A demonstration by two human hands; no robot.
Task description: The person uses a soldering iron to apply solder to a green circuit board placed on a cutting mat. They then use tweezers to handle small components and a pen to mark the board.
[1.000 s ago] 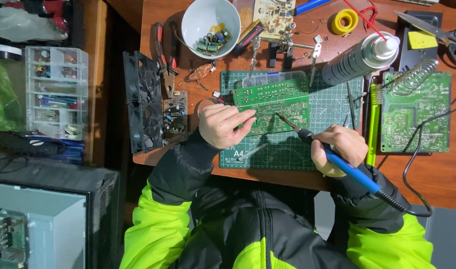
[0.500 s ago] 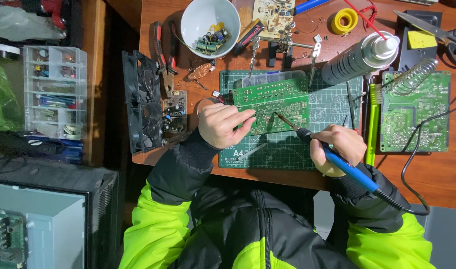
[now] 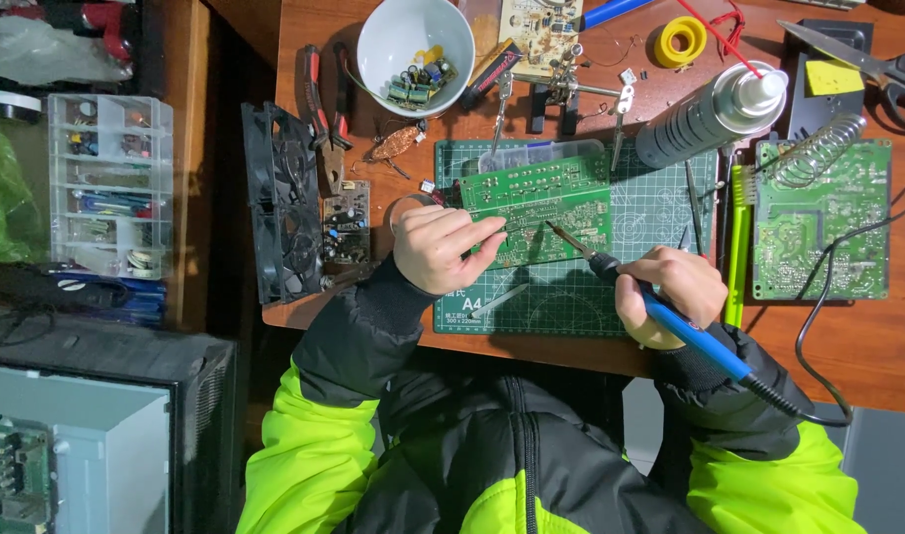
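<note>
A green circuit board (image 3: pixel 540 206) lies on a green cutting mat (image 3: pixel 581 297) in the middle of the wooden desk. My left hand (image 3: pixel 438 247) rests on the board's left edge, fingers pinched around something thin that points to the board's centre. My right hand (image 3: pixel 668 295) grips a blue-handled soldering iron (image 3: pixel 660 309), its tip touching the board near the middle. The iron's black cord runs off to the right.
A white bowl (image 3: pixel 388 40) of small parts, a grey spray can (image 3: pixel 705 117), a second green board (image 3: pixel 818 222) with a coil stand, scissors (image 3: pixel 873 61), red pliers (image 3: pixel 324 99), a black fan (image 3: pixel 279 203) and a clear parts box (image 3: pixel 111 188) surround the mat.
</note>
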